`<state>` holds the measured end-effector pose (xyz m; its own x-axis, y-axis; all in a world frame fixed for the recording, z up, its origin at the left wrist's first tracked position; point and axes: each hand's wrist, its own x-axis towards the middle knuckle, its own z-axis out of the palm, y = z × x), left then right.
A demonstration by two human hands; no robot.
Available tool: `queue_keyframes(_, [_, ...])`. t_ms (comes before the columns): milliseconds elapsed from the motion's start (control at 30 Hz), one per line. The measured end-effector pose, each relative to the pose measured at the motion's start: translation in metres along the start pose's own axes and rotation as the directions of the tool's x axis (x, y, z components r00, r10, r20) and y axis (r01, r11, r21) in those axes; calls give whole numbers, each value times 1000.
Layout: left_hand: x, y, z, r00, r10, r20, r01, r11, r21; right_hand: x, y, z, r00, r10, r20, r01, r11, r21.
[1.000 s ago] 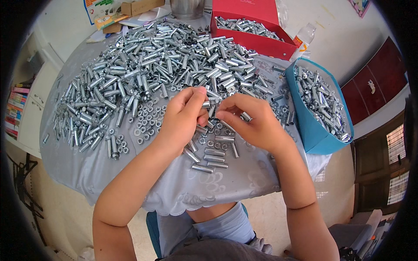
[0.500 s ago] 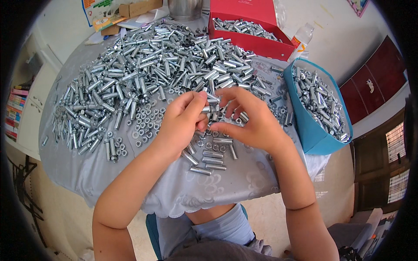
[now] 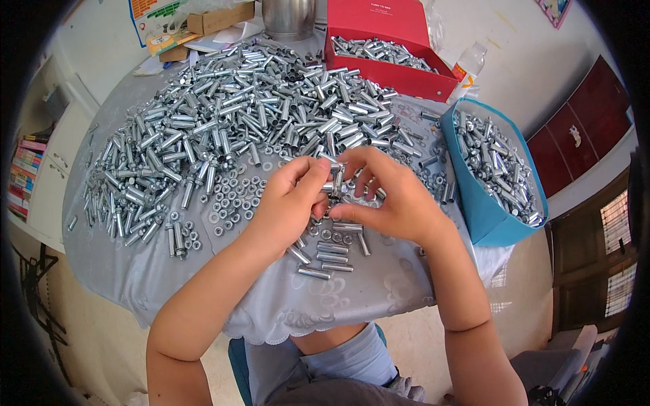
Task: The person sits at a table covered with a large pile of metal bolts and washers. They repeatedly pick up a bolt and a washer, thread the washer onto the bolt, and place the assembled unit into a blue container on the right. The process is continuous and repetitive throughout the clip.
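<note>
My left hand is closed, with thumb and forefinger gripping a shiny metal sleeve anchor bolt. Part of that piece is hidden behind the fingers. Facing it, my right hand curves around the free side of the bolt, thumb and fingers spread apart; whether a fingertip touches the metal is hard to make out. Below the hands, several metal sleeves lie in a short row on the tablecloth. A few nuts sit just above that row.
A wide heap of metal sleeves and bolts covers the table's far side, with loose nuts along its near edge. At right stands a blue fabric bin full of bolts. Behind are a red box, a plastic bottle and a metal pot.
The bolt between my hands has turned a little, and my right fingers have shifted around it. The whole view has moved slightly.
</note>
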<state>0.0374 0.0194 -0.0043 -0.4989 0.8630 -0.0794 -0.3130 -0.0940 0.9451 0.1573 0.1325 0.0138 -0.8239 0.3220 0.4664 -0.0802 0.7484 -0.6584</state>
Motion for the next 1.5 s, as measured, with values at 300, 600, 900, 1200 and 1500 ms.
queue_keyframes(300, [2,-1,-1,999,20,47,-23,998,57,0,6,-7,984,-134,115,142,988,-66])
queue_keyframes(600, [2,-3,-1,998,36,44,-39,996,75,-1,5,-7,981,-56,186,71,995,-72])
queue_keyframes(900, [2,-2,-2,998,38,58,-42,997,69,-2,8,-6,977,-52,205,61,997,-40])
queue_keyframes(1200, [2,-6,-3,991,77,111,-89,990,106,-1,6,-2,986,-30,167,31,1000,-1])
queue_keyframes(1500, [3,-6,-4,986,136,92,-142,988,65,0,3,0,988,-111,105,106,993,49])
